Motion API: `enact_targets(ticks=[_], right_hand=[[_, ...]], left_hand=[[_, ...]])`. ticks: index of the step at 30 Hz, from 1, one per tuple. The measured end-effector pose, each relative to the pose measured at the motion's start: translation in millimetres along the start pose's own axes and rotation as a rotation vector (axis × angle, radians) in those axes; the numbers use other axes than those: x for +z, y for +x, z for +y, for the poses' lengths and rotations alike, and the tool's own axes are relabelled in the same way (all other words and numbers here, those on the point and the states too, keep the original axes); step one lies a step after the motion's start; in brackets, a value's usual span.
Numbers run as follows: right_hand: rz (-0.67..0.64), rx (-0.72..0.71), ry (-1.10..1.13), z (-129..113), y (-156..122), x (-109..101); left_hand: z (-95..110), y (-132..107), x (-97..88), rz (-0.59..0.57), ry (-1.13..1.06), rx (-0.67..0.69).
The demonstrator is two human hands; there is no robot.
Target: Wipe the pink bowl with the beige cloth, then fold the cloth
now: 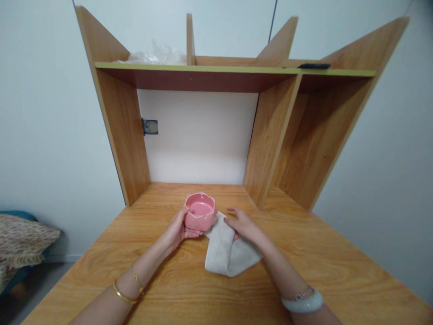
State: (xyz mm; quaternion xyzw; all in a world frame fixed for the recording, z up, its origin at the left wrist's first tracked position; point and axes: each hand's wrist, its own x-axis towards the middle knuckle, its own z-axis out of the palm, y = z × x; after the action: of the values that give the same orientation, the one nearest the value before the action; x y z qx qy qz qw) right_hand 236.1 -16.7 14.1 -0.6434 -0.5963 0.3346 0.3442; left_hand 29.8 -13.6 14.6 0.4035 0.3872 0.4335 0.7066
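Observation:
A pink ashtray (199, 220) with a faceted outside and notches in its rim is tilted toward me above the desk. My left hand (179, 228) grips it from the left, thumb at the rim and fingers underneath. Just right of it hangs a folded light-grey cloth (219, 253), its upper corner close against the ashtray's side. My right hand (241, 225) is closed on the cloth, thumb and fingers pinching its upper part. Whether the cloth presses on the ashtray there I cannot tell.
The wooden desk (162, 289) carries a shelf unit (209, 79) at its back. Clear plastic bags (157, 54) and a flat dark object (314, 66) lie on the upper shelf. An open wall socket box (150, 127) shows at the left. A patterned cloth (25, 239) drapes over something blue at far left.

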Motion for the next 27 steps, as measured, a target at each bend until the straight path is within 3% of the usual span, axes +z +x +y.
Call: enact_targets(ticks=[4, 7, 9, 12, 14, 18, 20, 24, 27], right_hand=[[-0.255, 0.011, 0.247, -13, -8, 14], [-0.345, -0.073, 0.306, -20, -8, 21], [-0.300, -0.111, 0.237, -24, -5, 20], [-0.079, -0.210, 0.149, -29, 0, 12], [-0.057, -0.265, 0.155, -34, 0, 5], [-0.297, -0.149, 0.188, -46, -4, 1], [-0.353, -0.072, 0.219, -52, -5, 5], [-0.337, 0.008, 0.397, -57, -6, 13], [-0.309, 0.070, 0.546, -53, -3, 10]], left_hand=[[0, 0, -1.6, -0.005, 0.013, 0.026], [2, -2, -1.4, -0.004, 0.021, 0.049], [4, -4, -0.5, -0.004, 0.013, 0.069], [5, -6, 1.1, -0.001, -0.002, 0.088], [5, -5, 1.2, -0.007, 0.000, 0.089], [1, -3, -2.0, -0.035, 0.028, 0.087], [-1, -2, -4.0, -0.055, 0.042, 0.105], [-3, 3, -5.4, -0.075, 0.068, 0.155], [-1, 8, -5.7, -0.004, 0.051, 0.228]])
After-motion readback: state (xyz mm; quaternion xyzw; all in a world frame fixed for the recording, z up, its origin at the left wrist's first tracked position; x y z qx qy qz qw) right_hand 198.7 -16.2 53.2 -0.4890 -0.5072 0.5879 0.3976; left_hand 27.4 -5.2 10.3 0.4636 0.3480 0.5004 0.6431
